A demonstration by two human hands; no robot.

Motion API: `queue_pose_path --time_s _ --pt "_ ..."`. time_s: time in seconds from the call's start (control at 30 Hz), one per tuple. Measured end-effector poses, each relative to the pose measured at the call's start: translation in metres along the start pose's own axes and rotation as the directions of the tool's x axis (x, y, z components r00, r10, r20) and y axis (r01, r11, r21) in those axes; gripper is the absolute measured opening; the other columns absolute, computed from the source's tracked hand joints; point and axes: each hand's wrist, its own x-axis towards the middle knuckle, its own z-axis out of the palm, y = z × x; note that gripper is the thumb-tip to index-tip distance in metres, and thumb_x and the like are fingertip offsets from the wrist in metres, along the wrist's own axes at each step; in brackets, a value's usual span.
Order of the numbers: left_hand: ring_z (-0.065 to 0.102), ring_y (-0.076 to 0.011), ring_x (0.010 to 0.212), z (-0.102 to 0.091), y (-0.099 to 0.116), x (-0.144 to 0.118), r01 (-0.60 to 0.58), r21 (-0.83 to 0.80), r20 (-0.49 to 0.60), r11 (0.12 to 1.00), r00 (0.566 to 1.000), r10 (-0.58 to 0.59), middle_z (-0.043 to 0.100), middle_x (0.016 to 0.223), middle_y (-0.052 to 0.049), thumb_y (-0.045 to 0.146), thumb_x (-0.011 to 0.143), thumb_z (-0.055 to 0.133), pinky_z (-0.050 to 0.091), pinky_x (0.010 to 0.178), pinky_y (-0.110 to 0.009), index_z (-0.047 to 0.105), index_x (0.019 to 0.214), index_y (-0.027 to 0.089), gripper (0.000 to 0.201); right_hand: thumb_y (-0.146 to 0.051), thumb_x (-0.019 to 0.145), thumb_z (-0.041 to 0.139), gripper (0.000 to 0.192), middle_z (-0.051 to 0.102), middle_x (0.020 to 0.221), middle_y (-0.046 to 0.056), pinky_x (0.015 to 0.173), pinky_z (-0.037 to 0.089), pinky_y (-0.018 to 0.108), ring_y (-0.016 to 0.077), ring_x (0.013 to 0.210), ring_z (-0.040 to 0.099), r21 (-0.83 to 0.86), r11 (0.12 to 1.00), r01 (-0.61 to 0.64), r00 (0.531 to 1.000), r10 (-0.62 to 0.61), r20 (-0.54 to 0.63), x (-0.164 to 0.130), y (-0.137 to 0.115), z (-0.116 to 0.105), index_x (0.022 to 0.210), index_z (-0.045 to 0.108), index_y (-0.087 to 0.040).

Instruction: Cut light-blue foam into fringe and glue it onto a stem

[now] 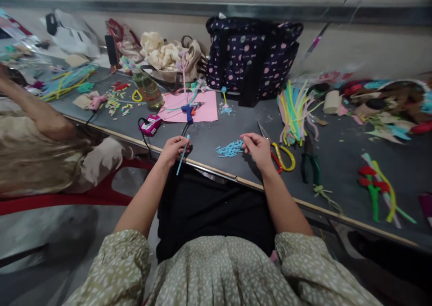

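While the left hand [174,149] pinches a blue stick [182,158], blue pieces [229,149] adjoin the right hand [258,150]; its grasp unclear.

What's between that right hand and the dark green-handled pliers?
Metal scissors with red and yellow handles lie between the right hand and those pliers, in the head view.

The stick [181,160] I see there is slim, straight and light blue, 1 length pinched in the left hand [175,149], tilted, its upper tip poking above the fingers and its longer end slanting down past the table's [205,139] edge. The pieces [228,149], short and blue too, lie jumbled in 1 loose heap by the right hand [258,150].
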Motion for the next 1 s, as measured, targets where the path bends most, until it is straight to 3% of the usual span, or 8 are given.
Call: queue_pose_path --time_s 0.13,0.27,0.37,0.5,0.63,0.77,1.0 --pt "0.060 -0.0092 0.059 -0.011 0.003 -0.005 -0.001 0.021 -0.019 1.000 1.000 0.001 0.066 0.072 -0.004 0.039 0.061 0.083 0.051 0.060 -0.022 0.066 0.073 0.014 0.033 -0.044 0.083 0.061 0.030 0.060 0.062 -0.003 0.047 0.040 0.021 0.0086 0.048 0.051 0.002 1.000 -0.011 1.000 0.011 0.027 -0.004 -0.003 0.003 0.093 0.071 -0.017" --pt "0.059 -0.0089 0.059 -0.001 0.013 -0.001 -0.051 0.052 -0.014 0.997 0.999 0.052 0.066 0.070 -0.004 0.037 0.059 0.085 0.045 0.054 -0.018 0.068 0.070 0.013 0.032 -0.044 0.085 0.060 0.030 0.062 0.063 -0.001 0.049 0.041 0.022 0.0094 0.048 0.051 -0.009 1.000 -0.018 0.997 0.018 0.069 -0.010 -0.010 0.009 0.094 0.072 -0.018" --pt "0.057 -0.0091 0.056 0.023 0.025 0.007 -0.064 -0.001 0.007 0.998 0.998 0.064 0.066 0.068 -0.004 0.033 0.059 0.083 0.045 0.055 -0.019 0.067 0.069 0.013 0.027 -0.045 0.086 0.059 0.031 0.062 0.063 -0.001 0.050 0.043 0.023 0.0103 0.049 0.053 0.005 0.999 -0.031 0.995 0.031 0.100 -0.014 -0.016 0.016 0.094 0.072 -0.018" --pt "0.057 -0.0100 0.054 0.069 0.039 0.019 -0.024 -0.124 0.096 0.992 0.995 0.036 0.065 0.064 -0.003 0.027 0.060 0.080 0.047 0.056 -0.021 0.065 0.067 0.013 0.022 -0.044 0.087 0.056 0.031 0.063 0.064 -0.001 0.051 0.043 0.023 0.0107 0.051 0.055 -0.017 0.998 -0.052 0.986 0.054 0.156 -0.016 -0.017 0.024 0.095 0.072 -0.019" --pt "0.058 -0.0100 0.055 0.107 0.038 0.037 0.038 -0.152 0.194 0.988 0.981 -0.007 0.066 0.066 -0.003 0.028 0.060 0.081 0.048 0.056 -0.021 0.065 0.069 0.013 0.024 -0.043 0.089 0.053 0.030 0.064 0.064 -0.001 0.053 0.043 0.023 0.0108 0.052 0.055 -0.057 0.998 -0.039 0.979 0.049 0.197 -0.015 -0.013 0.028 0.098 0.072 -0.021" --pt "0.057 -0.0092 0.053 0.129 0.035 0.065 0.086 -0.167 0.237 0.982 0.970 -0.045 0.066 0.066 -0.003 0.026 0.059 0.081 0.048 0.054 -0.021 0.065 0.072 0.013 0.025 -0.041 0.091 0.051 0.029 0.065 0.066 -0.001 0.056 0.044 0.023 0.0117 0.056 0.057 -0.109 0.994 -0.029 0.977 0.051 0.209 -0.012 -0.011 0.031 0.097 0.072 -0.022" --pt "0.057 -0.0087 0.053 0.164 0.040 0.117 0.127 -0.293 0.371 0.948 0.929 -0.010 0.064 0.066 -0.001 0.021 0.064 0.079 0.049 0.054 -0.021 0.064 0.076 0.013 0.021 -0.037 0.091 0.050 0.026 0.066 0.068 0.000 0.061 0.045 0.024 0.0145 0.064 0.060 -0.189 0.981 -0.034 0.977 0.073 0.201 -0.007 -0.009 0.032 0.095 0.072 -0.025"
